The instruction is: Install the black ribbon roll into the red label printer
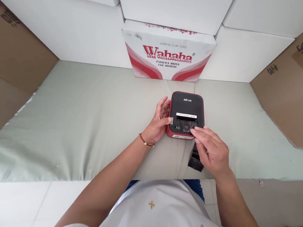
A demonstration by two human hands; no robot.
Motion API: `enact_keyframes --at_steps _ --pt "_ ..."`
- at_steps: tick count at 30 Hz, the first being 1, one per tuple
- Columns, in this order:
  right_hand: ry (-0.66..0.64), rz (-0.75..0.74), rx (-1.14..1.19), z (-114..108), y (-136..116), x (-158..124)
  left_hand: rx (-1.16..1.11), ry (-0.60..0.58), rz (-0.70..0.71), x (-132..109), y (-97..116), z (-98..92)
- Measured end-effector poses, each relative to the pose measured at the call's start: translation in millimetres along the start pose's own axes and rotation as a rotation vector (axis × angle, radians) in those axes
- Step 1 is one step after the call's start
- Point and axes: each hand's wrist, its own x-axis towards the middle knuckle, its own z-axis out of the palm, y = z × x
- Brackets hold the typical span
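A small black device with a red rim (188, 104) lies flat on a pale green cloth-covered surface (90, 120). It has an open recess near its front edge and a yellow-and-white label strip. My left hand (158, 122) holds the device's left side, thumb on top, fingers curled round the edge. My right hand (210, 147) rests at the front right corner, its fingertips pinching a small clear plastic piece (188, 125) at the recess. A black part (195, 161) lies under my right palm, mostly hidden.
A white and red Wahaha water carton (166, 52) stands behind the device against white boxes (68, 26). Brown cardboard sheets lean at the left (9, 59) and right (298, 83). White floor tiles (19, 204) lie below the near edge.
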Motion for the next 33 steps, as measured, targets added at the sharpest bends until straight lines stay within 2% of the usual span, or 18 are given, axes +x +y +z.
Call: enact_keyframes --at_steps 8,12,15,17,21,25,29,33 --pt "0.017 0.075 0.028 2.5 -0.9 0.7 0.000 -0.048 -0.035 2.2 6.1 -1.8" --pt "-0.009 0.086 0.014 -1.4 -0.9 4.1 0.005 -0.050 -0.006 1.5 2.8 1.2" --pt "-0.026 0.096 0.032 -9.7 -0.4 17.2 0.031 -0.046 0.027 0.9 -1.3 4.2" --pt "-0.068 0.180 0.062 -16.3 2.9 34.3 0.020 -0.027 0.037 0.9 -3.2 5.5" --pt "-0.298 0.369 0.031 -20.2 21.6 84.3 -0.036 -0.006 0.018 1.8 -3.9 6.0" --pt "-0.593 0.292 -0.283 -2.6 42.9 128.2 -0.057 -0.013 -0.004 2.5 -0.9 7.2" --pt "-0.776 0.195 -0.582 21.7 46.0 144.2 -0.185 0.029 -0.059 2.7 4.2 12.1" --pt "-0.911 0.306 -0.678 33.4 34.9 147.1 -0.252 0.046 -0.079 2.1 10.2 17.7"
